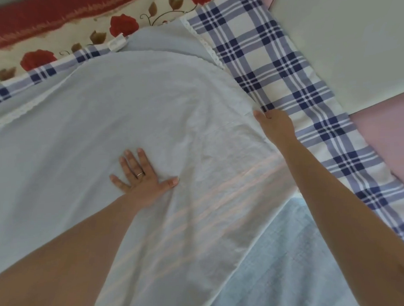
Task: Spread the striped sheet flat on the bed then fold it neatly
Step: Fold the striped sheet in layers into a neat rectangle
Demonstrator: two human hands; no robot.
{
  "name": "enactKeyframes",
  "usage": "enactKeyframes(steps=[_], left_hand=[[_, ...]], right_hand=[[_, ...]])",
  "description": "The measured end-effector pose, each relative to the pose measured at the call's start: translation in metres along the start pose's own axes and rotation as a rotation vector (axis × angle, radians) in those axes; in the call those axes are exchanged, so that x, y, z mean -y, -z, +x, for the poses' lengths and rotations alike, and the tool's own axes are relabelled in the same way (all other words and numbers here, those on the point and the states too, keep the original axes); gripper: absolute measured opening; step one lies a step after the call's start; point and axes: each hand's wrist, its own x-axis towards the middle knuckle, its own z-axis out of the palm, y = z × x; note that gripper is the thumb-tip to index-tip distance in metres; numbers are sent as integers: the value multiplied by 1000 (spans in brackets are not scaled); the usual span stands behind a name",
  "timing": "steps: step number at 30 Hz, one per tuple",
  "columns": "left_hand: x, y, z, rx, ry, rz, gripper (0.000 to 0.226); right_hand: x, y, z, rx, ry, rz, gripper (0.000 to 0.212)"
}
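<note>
- Right hand (276,126) pinches the right edge of the sheet (148,104) – thumb on top, fingers curled under the hem, arm stretched out straight.
- Left hand (143,178) is unclenched: it lies palm down on the middle of the sheet, fingers straight and spread, thumb pointing toward the right hand. A thin ring (139,174) sits on one finger.
- The sheet is pale, nearly white, and covers most of the bed. It lies fairly flat, with soft wrinkles fanning out from the left hand and a shallow crease running toward the pinched edge.
- Faint pink stripes (221,198) cross the sheet's near part, between the two forearms.
- At the sheet's far end a pale blue layer shows, bordered by a white lace trim (211,49); a small white label (116,43) sits at its far edge.
- By the sheet's near right edge lies a bluer, coarser cloth (281,253); whether it is part of the sheet cannot be told.
- A plaid cloth (285,68) in blue and white lies under the sheet and shows along its right side and far edge – the right hand's knuckles are just beside it.
- Beyond the sheet's far edge lies a cream cloth with red roses (80,31), and past that a red band (40,18).
- Right of the sheet, beyond the plaid, are pink fabric (385,140) and a plain pale surface (342,42).
</note>
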Motion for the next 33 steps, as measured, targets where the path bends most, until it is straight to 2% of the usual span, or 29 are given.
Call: enactKeyframes(steps=[2, 4, 7, 11, 13, 16, 17, 19, 20, 22, 24, 28, 29, 33], left_hand=[[0, 1, 0, 7, -2, -3, 123], [-1, 1, 1, 8, 1, 1, 123], [-1, 0, 1, 3, 3, 0, 123], [0, -1, 3, -7, 3, -2, 123], [1, -2, 3, -7, 2, 3, 124], [1, -1, 3, -11, 2, -1, 124], [1, -1, 2, -7, 0, -4, 124], [0, 1, 1, 11, -8, -8, 124], [0, 2, 0, 13, -14, -9, 124], [0, 2, -3, 5, -31, 4, 124], [1, 2, -5, -14, -42, 11, 124], [4, -3, -2, -54, -59, 23, 125], [5, -6, 0, -68, -60, 37, 125], [5, -11, 1, -150, -45, 58, 124]], right_hand=[[5, 7, 2, -26, -2, 43, 53], [9, 13, 5, 25, -11, 169, 50], [10, 12, 9, 160, -41, 366, 29], [4, 2, 13, 218, -113, 339, 25], [3, 0, 13, 113, -85, 233, 29], [0, 0, -1, -177, -52, -133, 48], [-2, -2, -12, -297, 7, -214, 52], [-14, -11, -50, -504, 220, -240, 44], [-22, -21, -78, -534, 316, -226, 41], [-48, -49, -147, -464, 399, -228, 43], [-85, -81, -214, -402, 295, -233, 47], [-139, -124, -279, -358, -145, -192, 58], [-143, -128, -282, -350, -193, -194, 60], [-145, -132, -280, -321, -192, -208, 63]])
